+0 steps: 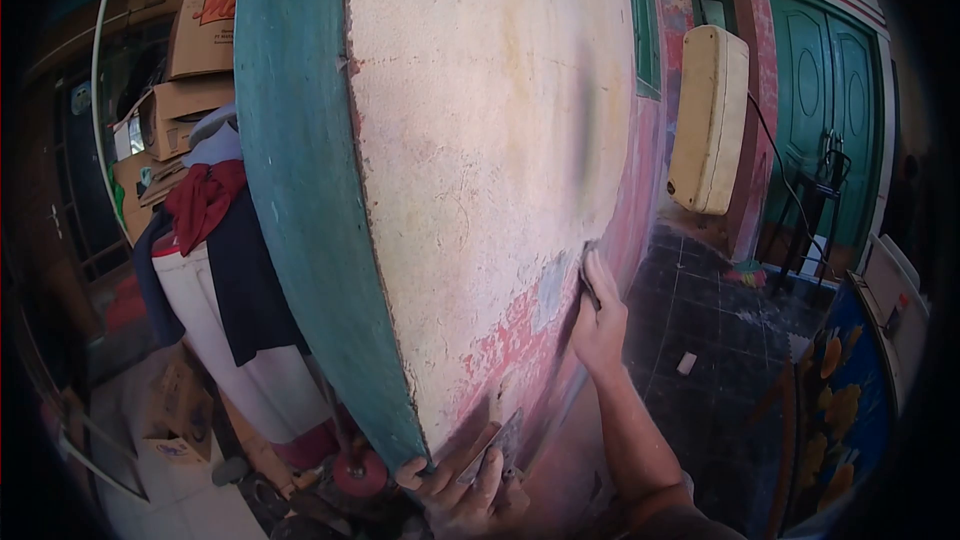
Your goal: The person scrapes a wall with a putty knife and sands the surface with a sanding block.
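A cream wall (470,140) with peeling pink patches fills the middle, bordered on its left by a green post (300,170). My right hand (602,315) is closed around a small dark object (588,275) held against the wall's right edge; the fingers partly hide it. Low in the view, my left hand (475,485) grips a flat greyish plate (493,447) between thumb and fingers, close to the bottom of the wall and the foot of the green post.
Cardboard boxes (205,30) and draped clothes (205,200) over a white container (235,370) stand left. At right are a hanging cream case (710,120), green doors (825,100), a dark stool (815,200), a floral panel (845,390) and a small block (687,363) on dark tiles.
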`<action>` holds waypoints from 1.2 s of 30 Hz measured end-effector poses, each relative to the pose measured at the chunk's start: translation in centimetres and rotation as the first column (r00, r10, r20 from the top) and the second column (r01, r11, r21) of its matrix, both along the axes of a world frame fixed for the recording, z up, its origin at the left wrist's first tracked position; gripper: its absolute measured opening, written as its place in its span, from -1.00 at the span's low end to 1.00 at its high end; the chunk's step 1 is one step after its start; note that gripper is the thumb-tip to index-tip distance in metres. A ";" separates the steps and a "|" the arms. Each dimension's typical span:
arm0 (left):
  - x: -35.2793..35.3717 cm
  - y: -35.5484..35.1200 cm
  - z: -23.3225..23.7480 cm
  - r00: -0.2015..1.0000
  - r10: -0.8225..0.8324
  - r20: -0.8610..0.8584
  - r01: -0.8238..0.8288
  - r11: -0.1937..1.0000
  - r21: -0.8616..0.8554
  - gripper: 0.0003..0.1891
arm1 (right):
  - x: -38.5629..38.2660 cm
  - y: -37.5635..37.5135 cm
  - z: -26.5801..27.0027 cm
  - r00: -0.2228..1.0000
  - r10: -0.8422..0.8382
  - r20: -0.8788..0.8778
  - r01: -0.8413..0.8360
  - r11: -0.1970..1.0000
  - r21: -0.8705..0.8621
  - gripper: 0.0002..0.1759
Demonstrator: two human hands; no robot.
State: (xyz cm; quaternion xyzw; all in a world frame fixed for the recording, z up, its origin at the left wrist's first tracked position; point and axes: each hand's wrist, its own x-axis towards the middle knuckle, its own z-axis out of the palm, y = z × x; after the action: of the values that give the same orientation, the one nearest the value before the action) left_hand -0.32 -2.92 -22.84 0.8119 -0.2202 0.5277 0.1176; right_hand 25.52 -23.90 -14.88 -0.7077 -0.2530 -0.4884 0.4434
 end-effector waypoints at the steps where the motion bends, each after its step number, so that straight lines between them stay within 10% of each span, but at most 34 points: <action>1: -0.2 -0.1 0.0 0.999 0.031 -0.018 -0.031 0.999 0.022 -0.52 | -3.6 1.2 2.5 0.995 0.094 0.028 -0.093 0.995 -0.018 -0.25; 5: 0.3 -0.7 -0.4 0.995 0.082 -0.060 -0.083 0.997 -0.009 -0.53 | -5.2 2.3 3.2 0.982 0.065 0.179 -0.038 0.988 -0.150 -0.27; 10: 0.0 -0.4 -0.8 0.982 0.138 -0.128 -0.139 0.990 0.005 -0.54 | 1.2 -0.1 -0.2 0.989 0.118 -0.087 -0.109 0.989 0.099 -0.32; 16: -0.6 -1.1 2.9 0.987 0.160 0.004 -0.160 0.987 -0.032 -0.60 | -7.7 2.7 5.0 0.995 0.064 0.077 -0.051 0.985 -0.164 -0.32; 22: 0.7 -1.4 2.2 0.988 0.128 0.084 -0.119 0.987 -0.112 -0.63 | 1.0 -0.5 -0.1 0.985 0.099 -0.138 -0.086 0.991 0.102 -0.35; 28: -0.2 -0.9 3.9 0.997 0.067 0.044 -0.066 0.998 -0.021 -0.64 | -6.6 2.1 4.3 0.996 0.047 0.081 -0.035 0.990 -0.140 -0.33; 36: -0.3 -1.3 3.1 0.991 0.124 0.058 -0.122 0.992 -0.029 -0.65 | -0.7 0.2 0.5 0.982 0.156 -0.102 -0.139 0.978 0.156 -0.39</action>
State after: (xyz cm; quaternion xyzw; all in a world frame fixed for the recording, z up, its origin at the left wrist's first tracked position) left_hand -0.64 -4.20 -19.72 0.8064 -0.1666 0.5605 0.0885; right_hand 24.81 -23.66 -14.34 -0.6788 -0.2423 -0.4302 0.5435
